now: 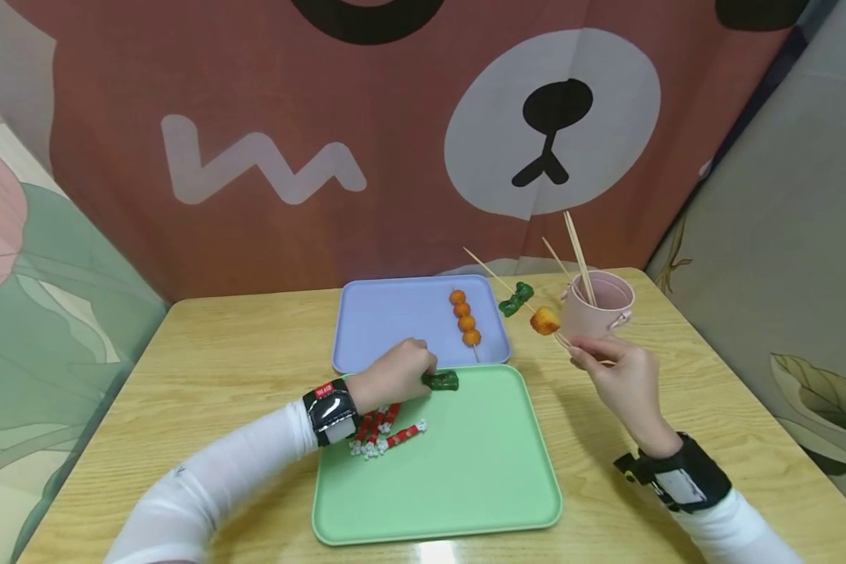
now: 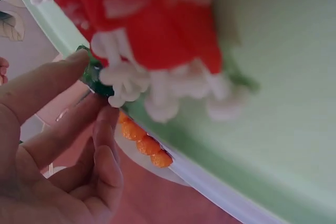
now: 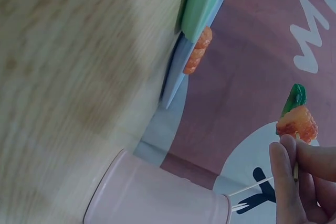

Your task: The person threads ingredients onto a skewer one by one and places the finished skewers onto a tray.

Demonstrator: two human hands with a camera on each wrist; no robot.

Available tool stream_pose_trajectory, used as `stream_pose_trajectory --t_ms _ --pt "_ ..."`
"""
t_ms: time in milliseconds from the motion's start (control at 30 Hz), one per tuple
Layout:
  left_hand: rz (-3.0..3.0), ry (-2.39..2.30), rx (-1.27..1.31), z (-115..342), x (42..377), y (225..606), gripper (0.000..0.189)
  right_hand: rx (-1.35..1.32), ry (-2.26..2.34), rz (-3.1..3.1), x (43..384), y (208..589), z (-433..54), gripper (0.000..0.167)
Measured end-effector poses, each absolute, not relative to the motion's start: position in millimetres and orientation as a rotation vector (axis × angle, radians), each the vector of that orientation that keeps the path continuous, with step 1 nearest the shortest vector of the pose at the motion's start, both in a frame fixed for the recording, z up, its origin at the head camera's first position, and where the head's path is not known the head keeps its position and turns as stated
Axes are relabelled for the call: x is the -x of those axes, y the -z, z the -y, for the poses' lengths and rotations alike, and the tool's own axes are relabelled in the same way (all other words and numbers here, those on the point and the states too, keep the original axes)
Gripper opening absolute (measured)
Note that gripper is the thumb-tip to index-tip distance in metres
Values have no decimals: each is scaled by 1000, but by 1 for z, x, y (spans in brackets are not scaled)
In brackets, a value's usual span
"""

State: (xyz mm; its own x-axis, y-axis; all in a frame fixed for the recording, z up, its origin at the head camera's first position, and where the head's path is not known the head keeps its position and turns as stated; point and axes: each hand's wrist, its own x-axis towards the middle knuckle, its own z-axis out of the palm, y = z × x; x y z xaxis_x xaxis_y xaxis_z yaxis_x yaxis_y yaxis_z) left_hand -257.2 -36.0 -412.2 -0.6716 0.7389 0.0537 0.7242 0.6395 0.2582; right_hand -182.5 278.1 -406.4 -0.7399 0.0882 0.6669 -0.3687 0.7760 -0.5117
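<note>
My right hand (image 1: 623, 380) pinches the lower end of a bamboo skewer (image 1: 489, 269). Threaded on it are a browned orange chunk (image 1: 545, 320), close to my fingers, and a dark green pepper piece (image 1: 516, 299) further up; the skewer's tip is bare. Over the back of the green tray (image 1: 465, 470), my left hand (image 1: 395, 372) pinches a glossy green pepper piece (image 2: 94, 80) between thumb and fingers. Another part of the green pepper (image 1: 442, 381) shows beside its fingertips in the head view. Below that wrist lie several red rolls (image 1: 402, 435) with white mushroom-like ends, partly hidden by the arm.
Behind the green tray stands a lilac tray (image 1: 395, 313), with a skewer of several orange balls (image 1: 466, 317) at its right. A pink bucket (image 1: 595, 313) holding bare skewers (image 1: 578, 251) stands on the wooden table (image 1: 254, 345), just beyond my right hand. A printed curtain (image 1: 289, 251) hangs behind.
</note>
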Motion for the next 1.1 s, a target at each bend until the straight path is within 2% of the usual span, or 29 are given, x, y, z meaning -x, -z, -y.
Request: stream_pose_trajectory --t_ms 633,1100 --pt "-2808 -363 -1136 29 254 415 19 -162 -832 2288 181 410 -282 10" --pt "-2692 -750 -1119 33 252 408 20 -154 -843 2289 180 408 -282 12"
